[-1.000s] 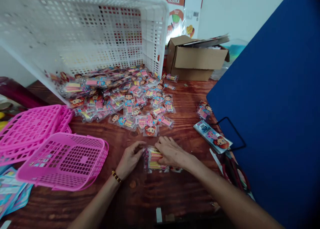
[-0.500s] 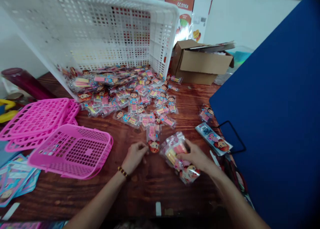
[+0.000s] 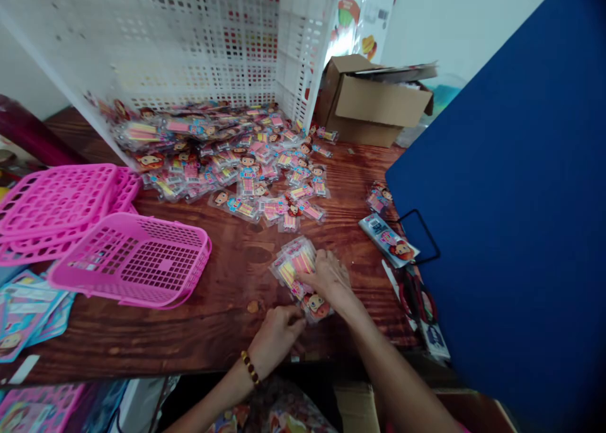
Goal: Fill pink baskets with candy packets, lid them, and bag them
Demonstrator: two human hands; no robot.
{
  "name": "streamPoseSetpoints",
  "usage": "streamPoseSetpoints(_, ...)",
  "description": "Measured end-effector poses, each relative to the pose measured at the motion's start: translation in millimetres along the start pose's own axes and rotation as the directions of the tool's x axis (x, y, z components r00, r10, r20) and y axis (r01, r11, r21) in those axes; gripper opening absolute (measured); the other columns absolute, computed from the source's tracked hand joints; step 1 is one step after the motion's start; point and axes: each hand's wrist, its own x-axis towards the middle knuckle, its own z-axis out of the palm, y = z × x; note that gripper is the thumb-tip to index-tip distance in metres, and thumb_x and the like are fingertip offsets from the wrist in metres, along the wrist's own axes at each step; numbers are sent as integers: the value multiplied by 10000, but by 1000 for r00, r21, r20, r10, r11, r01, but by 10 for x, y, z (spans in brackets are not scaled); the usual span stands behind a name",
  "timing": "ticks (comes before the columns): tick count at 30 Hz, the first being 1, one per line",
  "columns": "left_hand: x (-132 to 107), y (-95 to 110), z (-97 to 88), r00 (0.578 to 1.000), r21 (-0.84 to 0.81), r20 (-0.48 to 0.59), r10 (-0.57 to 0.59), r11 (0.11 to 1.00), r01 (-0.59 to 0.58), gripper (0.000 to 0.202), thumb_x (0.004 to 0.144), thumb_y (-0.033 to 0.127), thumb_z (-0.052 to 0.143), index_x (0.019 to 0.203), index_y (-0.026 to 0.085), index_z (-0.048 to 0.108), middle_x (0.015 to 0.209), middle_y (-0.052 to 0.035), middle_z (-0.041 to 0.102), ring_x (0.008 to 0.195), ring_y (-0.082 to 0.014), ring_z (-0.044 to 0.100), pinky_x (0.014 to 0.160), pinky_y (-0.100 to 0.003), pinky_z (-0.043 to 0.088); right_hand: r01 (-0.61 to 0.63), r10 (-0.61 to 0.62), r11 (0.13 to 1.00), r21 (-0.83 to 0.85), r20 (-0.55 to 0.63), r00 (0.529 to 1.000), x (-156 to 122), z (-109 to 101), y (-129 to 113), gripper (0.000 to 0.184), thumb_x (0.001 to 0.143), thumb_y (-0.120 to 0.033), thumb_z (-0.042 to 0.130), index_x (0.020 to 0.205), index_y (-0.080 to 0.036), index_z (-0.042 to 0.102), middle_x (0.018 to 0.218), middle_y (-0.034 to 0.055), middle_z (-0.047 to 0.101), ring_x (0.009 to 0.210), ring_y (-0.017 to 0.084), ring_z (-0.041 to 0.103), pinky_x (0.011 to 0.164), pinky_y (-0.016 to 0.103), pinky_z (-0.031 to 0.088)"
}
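My right hand [image 3: 326,278] is closed around a small stack of clear candy-stick packets [image 3: 296,266], with pink and yellow sticks and a cartoon face printed at the lower end. The stack is tilted over the wooden table. Just below its lower end is my left hand [image 3: 279,332], with a beaded bracelet at the wrist. Its fingers are curled in near the table's front edge, and whatever they hold is hidden. Beyond both hands, a loose heap of the same packets [image 3: 249,180] spills out of a white plastic crate [image 3: 303,54] lying on its side.
Left of my hands stands a pink basket [image 3: 165,266], with pink perforated pieces [image 3: 61,199] stacked behind it and printed cards [image 3: 33,313] nearby. To the right lie a packet bundle [image 3: 391,240] and scissors [image 3: 416,297], beside a blue panel [image 3: 497,199]. A cardboard box [image 3: 379,108] sits behind.
The right hand has moved left with its packets. The left hand has drawn back towards the table edge. The single packet that lay before it is no longer there. The view has tipped downward.
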Motion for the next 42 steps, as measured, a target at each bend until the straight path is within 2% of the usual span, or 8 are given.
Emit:
streamPoseSetpoints(2,-60,18,-181,980,130,-126,154,982,-137,208,869,362,497,870,199,628,812,-34,677,706,-192,690,651,-318,563,-42,43,999,-6,74,996,-28,-40,-3,597,752,-525,682,1177,-133,534,1227,192,612,1144,328,587,963,441,402)
streamPoseSetpoints(5,-7,26,-487,775,512,-330,538,792,-332,334,895,319,518,1213,224,562,1164,-88,632,1092,-245,585,974,-437,466,-33,30,999,15,144,989,-50,-95,-22,582,760,-540,674,1159,-138,539,1169,170,659,1139,331,594,974,461,380)
streamPoseSetpoints(7,115,12,-633,696,702,-299,652,645,-303,569,860,290,584,1396,209,413,1329,-133,542,1237,-303,476,1028,-509,397,7,-10,1000,25,143,990,-63,-99,-46,551,755,-535,674,1125,-144,553,1183,164,652,1156,339,579,954,472,387)
streamPoseSetpoints(14,383,-60,-690,736,878,-150,661,431,-209,963,793,286,688,1530,182,77,1368,-168,497,1244,-330,449,978,-488,381,126,-128,991,38,54,990,-111,14,-138,428,759,-416,655,1075,-163,515,1086,125,682,1059,313,623,899,457,390)
streamPoseSetpoints(23,140,-73,-792,647,647,-248,721,620,-443,1047,833,371,675,1530,218,-91,1496,-200,300,1393,-326,326,1125,-536,314,405,-421,907,-118,-196,886,-518,-101,-302,311,860,-195,558,1160,-171,481,1080,98,646,1012,251,589,954,418,329)
streamPoseSetpoints(29,-40,-73,-965,754,428,-105,648,714,-554,1131,777,420,744,1525,282,-94,1583,-184,186,1453,-317,261,1172,-538,269,429,-468,865,-260,-110,877,-579,144,-440,348,929,-201,483,1274,-162,460,1119,156,594,986,290,553,798,424,400)
streamPoseSetpoints(36,275,-123,-927,713,445,-74,697,663,-602,931,823,417,697,1526,269,106,1423,-152,419,1330,-282,440,1130,-504,352,431,-456,870,-238,-58,888,-479,74,-266,509,746,-312,725,1185,-180,504,1188,139,565,1053,302,531,857,433,411)
streamPoseSetpoints(42,361,43,-953,697,466,-9,717,620,-631,991,780,420,739,1527,260,106,1549,-170,252,1439,-322,272,1182,-543,253,461,-466,866,-195,22,885,-429,-103,-97,528,767,-207,673,1250,-172,462,1176,120,585,1042,269,575,924,411,396)
